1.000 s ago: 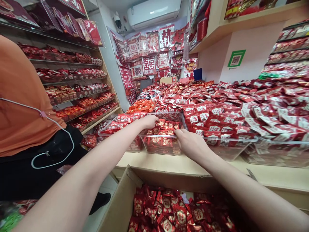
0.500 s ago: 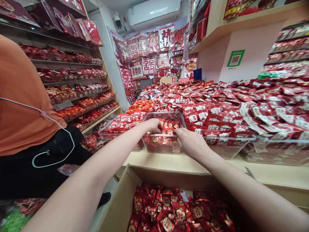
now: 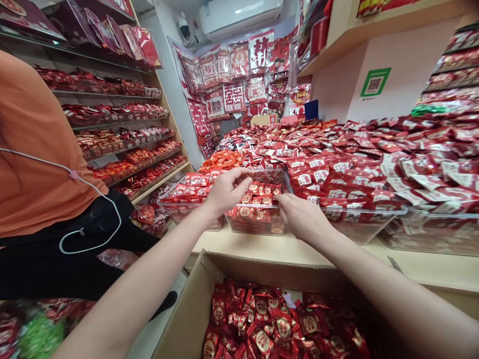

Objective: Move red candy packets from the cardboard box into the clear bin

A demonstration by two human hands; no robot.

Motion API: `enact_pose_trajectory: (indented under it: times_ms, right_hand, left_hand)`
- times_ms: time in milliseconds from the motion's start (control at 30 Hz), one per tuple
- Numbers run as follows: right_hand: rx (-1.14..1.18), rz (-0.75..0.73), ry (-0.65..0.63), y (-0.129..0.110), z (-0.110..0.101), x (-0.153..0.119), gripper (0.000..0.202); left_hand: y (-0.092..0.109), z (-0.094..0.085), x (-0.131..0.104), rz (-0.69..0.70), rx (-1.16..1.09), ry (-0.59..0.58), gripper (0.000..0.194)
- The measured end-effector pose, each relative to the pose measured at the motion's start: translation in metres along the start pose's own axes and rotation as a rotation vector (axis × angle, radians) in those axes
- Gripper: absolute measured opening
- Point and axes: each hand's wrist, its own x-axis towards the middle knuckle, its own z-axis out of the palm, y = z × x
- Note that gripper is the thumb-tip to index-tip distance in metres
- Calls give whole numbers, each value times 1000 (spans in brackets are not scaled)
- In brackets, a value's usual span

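Observation:
Rows of red candy packets with gold emblems lie in a clear plastic bin at the centre. My left hand is over the bin's left edge, thumb and fingers apart, with nothing seen between them. At the bin's right side, my right hand has its fingers closed together at the packets; whatever they pinch is too small to make out. Below, an open cardboard box holds a loose heap of similar red packets.
More clear bins of red packets stand left and right on the pale counter. A person in an orange shirt stands at the left, by stocked shelves. Green packets lie at lower left.
My left hand has lifted out of the bin and moved toward its left edge, with its fingers now spread. My right hand stays at the bin's right side. The view has shifted slightly.

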Motion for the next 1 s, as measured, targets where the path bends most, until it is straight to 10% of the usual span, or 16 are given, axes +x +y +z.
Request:
enact_pose_trajectory:
  times_ms: [100, 233, 433, 667, 1000]
  right_hand:
    - [38, -12, 57, 2, 4, 0, 30]
    - [43, 3, 90, 1, 6, 0, 32]
    - [2, 15, 54, 3, 4, -3, 31]
    - [-28, -13, 67, 9, 4, -2, 28]
    - [-14, -26, 123, 10, 9, -3, 27]
  left_hand:
    - [23, 14, -59, 184, -180, 173, 22]
    - [45, 62, -122, 696, -105, -425, 20]
    - [33, 126, -146, 324, 106, -1073, 53]
    - [-5, 162, -167, 75, 95, -1069, 59]
    - [-1, 190, -178, 47, 39, -917, 73]
